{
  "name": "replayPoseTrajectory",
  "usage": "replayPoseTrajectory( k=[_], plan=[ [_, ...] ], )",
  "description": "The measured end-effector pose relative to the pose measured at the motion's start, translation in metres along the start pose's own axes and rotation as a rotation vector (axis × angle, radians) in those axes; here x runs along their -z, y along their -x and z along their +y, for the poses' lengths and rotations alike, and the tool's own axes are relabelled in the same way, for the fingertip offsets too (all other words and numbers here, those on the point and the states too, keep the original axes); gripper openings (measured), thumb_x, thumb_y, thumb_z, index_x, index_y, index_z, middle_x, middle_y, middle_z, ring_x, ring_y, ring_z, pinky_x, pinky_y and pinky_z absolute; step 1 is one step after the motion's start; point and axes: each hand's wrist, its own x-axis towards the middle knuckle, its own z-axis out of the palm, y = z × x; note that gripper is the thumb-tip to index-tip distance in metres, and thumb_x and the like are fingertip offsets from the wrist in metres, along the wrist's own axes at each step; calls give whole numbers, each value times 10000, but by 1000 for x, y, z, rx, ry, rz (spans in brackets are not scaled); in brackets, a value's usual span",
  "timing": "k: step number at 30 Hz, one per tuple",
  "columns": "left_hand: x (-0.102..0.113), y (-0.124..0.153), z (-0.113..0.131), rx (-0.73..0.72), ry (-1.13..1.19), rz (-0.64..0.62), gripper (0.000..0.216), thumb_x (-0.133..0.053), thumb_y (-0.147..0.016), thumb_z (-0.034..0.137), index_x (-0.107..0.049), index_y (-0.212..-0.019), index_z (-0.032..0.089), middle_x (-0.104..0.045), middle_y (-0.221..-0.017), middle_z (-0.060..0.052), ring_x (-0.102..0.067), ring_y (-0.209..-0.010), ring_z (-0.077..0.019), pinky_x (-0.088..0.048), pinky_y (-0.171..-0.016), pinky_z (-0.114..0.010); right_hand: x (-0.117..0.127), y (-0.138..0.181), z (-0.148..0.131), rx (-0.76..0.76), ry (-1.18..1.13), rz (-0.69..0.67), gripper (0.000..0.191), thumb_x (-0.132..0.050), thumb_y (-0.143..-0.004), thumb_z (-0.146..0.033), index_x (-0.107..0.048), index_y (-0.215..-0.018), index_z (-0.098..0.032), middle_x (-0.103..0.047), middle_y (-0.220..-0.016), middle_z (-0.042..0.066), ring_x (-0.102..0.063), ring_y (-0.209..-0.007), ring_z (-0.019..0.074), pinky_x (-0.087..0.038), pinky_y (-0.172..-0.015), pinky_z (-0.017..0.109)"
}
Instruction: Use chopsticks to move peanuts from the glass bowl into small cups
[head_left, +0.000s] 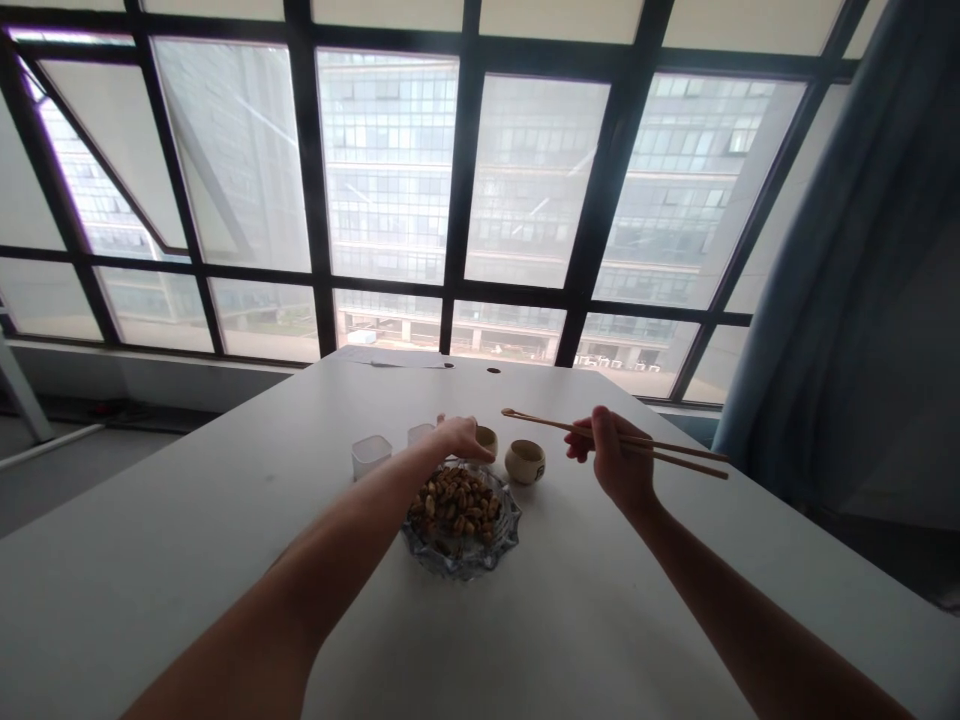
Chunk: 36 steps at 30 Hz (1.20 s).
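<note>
My right hand (619,460) is closed around a pair of wooden chopsticks (551,422), their tips pointing left above the table. The tips lie close together; whether a small piece sits between them is too small to tell. My left hand (459,440) reaches past the bowl and grips a small beige cup (487,438), partly hidden by the fingers. Beside it on the right stands a second beige cup (525,462) with a dark mark on its side. Nearer to me, a clear glass bowl (465,568) with a scalloped rim holds many brown nuts (459,503), partly covered by my left forearm.
A translucent white square container (371,457) stands left of my left forearm, with another one (420,433) partly behind it. Papers (397,358) lie at the far edge of the white table (187,560). Windows rise beyond, and a blue-grey curtain (817,270) hangs at the right.
</note>
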Motion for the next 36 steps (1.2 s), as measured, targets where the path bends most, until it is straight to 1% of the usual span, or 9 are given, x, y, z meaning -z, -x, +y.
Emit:
replayPoseTrajectory(
  k=[3,7,12,14,19,24,27,32,36],
  plan=[
    [-1,-1,1,-89,-68,128,807,-729,-575,659,-564,-1229,215,-714,-1118,-122,-627,-1085,-334,-252,-1126,-560,0,0,0,10,6,5,522,-608,-842,-662,-654,-688,-165,-670,-525,46,-605,-388,148,-466,-360,254],
    [6,6,2,-277,-120,358,763,-751,-618,525,-524,-1276,211,-662,-1215,-125,-565,-1175,-331,-170,-1167,-543,0,2,0,15,19,8,523,-601,-846,-664,-655,-694,-167,-667,-526,44,-600,-396,142,-460,-366,248],
    [16,17,1,-320,-107,426,751,-754,-639,525,-527,-1279,206,-645,-1245,-126,-554,-1182,-331,-180,-1165,-530,-1,5,4,37,33,0,504,-585,-872,-638,-659,-709,-167,-666,-540,40,-597,-407,143,-455,-381,252],
    [17,20,2,-330,-100,415,739,-748,-638,555,-538,-1267,228,-663,-1221,-113,-565,-1169,-332,-192,-1157,-534,-1,7,9,58,50,-34,483,-569,-899,-608,-660,-720,-169,-666,-552,37,-599,-423,144,-460,-397,255],
    [17,24,6,-337,-66,335,771,-713,-616,648,-571,-1247,228,-702,-1143,-92,-596,-1132,-328,-225,-1143,-525,-2,13,21,102,185,-325,423,-607,-906,-540,-675,-705,-174,-662,-566,24,-609,-508,150,-512,-502,270],
    [15,16,8,-256,-70,204,836,-674,-603,734,-602,-1220,174,-721,-1059,-128,-630,-1054,-322,-241,-1132,-538,-2,9,16,77,124,-242,461,-574,-907,-591,-680,-730,-179,-689,-602,41,-611,-501,149,-510,-486,271],
    [12,7,7,-209,-87,100,832,-665,-592,751,-613,-1206,193,-732,-1056,-119,-639,-1048,-321,-237,-1131,-545,-1,5,1,-38,28,-235,570,-517,-886,-685,-657,-668,-178,-661,-518,38,-593,-419,139,-469,-406,250],
    [10,2,5,-135,-43,10,852,-621,-609,797,-617,-1211,194,-711,-1160,-134,-611,-1125,-344,-269,-1120,-526,-2,6,-20,-316,10,-644,624,-554,-811,-743,-629,-607,-157,-631,-441,29,-576,-339,129,-416,-328,208],
    [12,6,-2,-151,-31,9,826,-606,-664,781,-594,-1264,213,-692,-1220,-132,-590,-1176,-342,-195,-1155,-551,-13,20,-22,-401,29,-899,551,-641,-794,-670,-639,-644,-141,-658,-485,22,-597,-355,119,-435,-339,187]
  ],
)
